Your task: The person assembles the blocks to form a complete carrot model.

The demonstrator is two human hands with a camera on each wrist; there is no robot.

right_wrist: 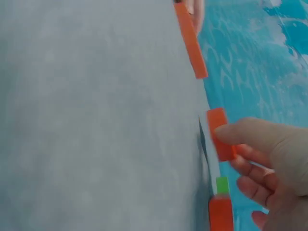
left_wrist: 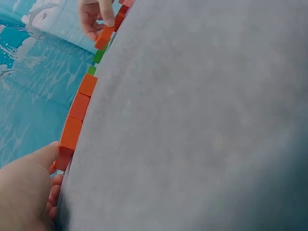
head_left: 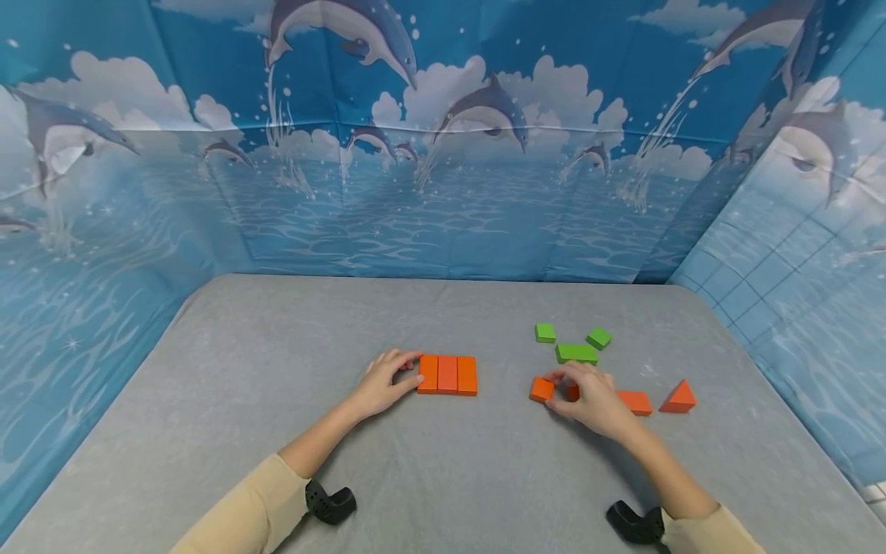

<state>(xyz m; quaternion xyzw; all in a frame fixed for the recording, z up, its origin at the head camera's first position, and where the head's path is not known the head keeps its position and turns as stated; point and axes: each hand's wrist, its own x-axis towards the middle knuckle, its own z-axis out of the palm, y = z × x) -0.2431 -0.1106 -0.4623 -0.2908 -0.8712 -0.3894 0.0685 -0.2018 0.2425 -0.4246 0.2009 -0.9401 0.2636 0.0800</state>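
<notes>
My left hand (head_left: 382,385) rests at the left end of a row of three upright-looking orange blocks (head_left: 447,375) laid side by side. Its thumb and index fingertip touch the leftmost block (left_wrist: 71,133). To the right, my right hand (head_left: 588,398) pinches a smaller orange block (head_left: 541,389) between thumb and fingers. The right wrist view shows the thumb across the near face of that held block (right_wrist: 217,120), just above the table surface. Part of another orange piece (head_left: 573,393) shows behind the right fingers, partly hidden by them.
Two small green blocks (head_left: 544,333) and a longer green block (head_left: 577,353) lie beyond the right hand. An orange block (head_left: 635,402) and an orange triangular block (head_left: 679,398) sit to its right. The grey table (head_left: 277,331) meets a dolphin-print curtain (head_left: 443,215) at the back.
</notes>
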